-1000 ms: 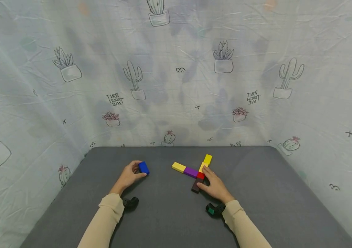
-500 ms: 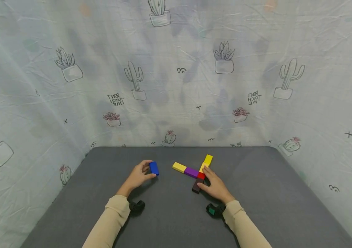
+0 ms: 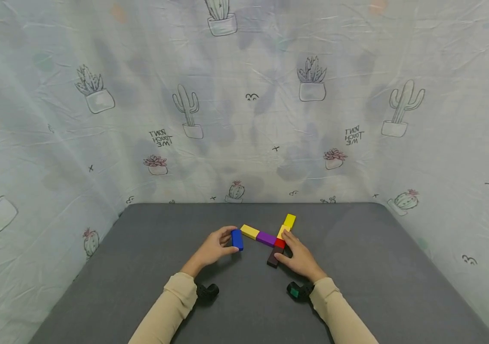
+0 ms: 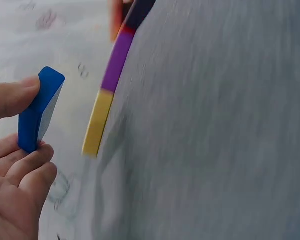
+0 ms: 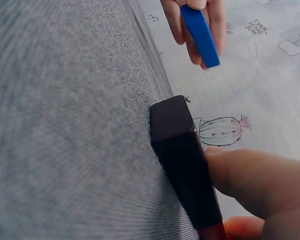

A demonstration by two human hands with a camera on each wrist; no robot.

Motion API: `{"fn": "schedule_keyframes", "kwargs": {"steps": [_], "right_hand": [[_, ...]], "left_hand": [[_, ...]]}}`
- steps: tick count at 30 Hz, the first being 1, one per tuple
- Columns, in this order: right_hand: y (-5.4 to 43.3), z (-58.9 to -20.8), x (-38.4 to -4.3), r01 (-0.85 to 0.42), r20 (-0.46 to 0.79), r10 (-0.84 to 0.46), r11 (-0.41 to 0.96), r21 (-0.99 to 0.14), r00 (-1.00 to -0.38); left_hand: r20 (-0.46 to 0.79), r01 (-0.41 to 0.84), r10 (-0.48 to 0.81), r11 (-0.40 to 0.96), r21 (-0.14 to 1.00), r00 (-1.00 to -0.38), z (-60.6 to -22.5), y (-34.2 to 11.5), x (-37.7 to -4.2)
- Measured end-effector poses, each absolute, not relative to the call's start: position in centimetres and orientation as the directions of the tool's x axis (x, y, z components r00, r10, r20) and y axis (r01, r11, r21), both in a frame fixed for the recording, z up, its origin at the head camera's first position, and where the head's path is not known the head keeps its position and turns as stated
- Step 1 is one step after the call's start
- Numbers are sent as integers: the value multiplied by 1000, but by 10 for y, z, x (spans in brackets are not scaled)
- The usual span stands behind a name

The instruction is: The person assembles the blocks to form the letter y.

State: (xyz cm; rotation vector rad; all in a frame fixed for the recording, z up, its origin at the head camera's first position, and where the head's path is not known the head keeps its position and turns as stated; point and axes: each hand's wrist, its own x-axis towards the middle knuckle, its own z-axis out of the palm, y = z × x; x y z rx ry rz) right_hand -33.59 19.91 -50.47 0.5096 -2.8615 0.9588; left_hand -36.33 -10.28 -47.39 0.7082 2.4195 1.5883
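Note:
My left hand (image 3: 214, 247) pinches a blue block (image 3: 237, 240) between thumb and fingers, held a little above the table at the left end of a row of blocks. That row has a pale yellow block (image 3: 250, 232) and a purple block (image 3: 266, 238), meeting a red block (image 3: 279, 243). From the red one, two yellow blocks (image 3: 289, 220) run away and a dark brown block (image 3: 275, 257) points nearer. My right hand (image 3: 299, 258) rests on this group, thumb against the dark brown block, fingers at the nearer yellow block. In the right wrist view the blue block (image 5: 202, 37) hangs apart from the dark one.
All blocks lie on a grey table (image 3: 244, 306). A pale cloth (image 3: 244, 119) printed with cacti hangs behind and at the sides. Black devices are strapped to both wrists, the right one (image 3: 299, 291) with a green patch.
My left hand has carried the blue block to the right, close to the pale yellow block's end. My right hand and the joined blocks have stayed in place.

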Motion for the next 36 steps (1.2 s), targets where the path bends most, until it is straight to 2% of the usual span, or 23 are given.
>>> {"fn": "schedule_keyframes", "kwargs": {"steps": [10,23,30,36], "right_hand": [[199,-508,-338,-321,184,-263,757,-570,-947],[198,-505,-337,-329,191,-268,740,-587,-944],[199,-504,-337,-327,183,-271,753,-571,-945],[199,-507,-338,-330,189,-271,751,-571,-944]], "left_hand": [[52,320,642,309,896,-765,-472,-63,-345],[-53,386,740,408,828,-670,-476,-46,-331],[-107,479,764,501,721,-637,-474,-45,-324],[-105,577,783,535,616,-613,-471,-41,-323]]}}
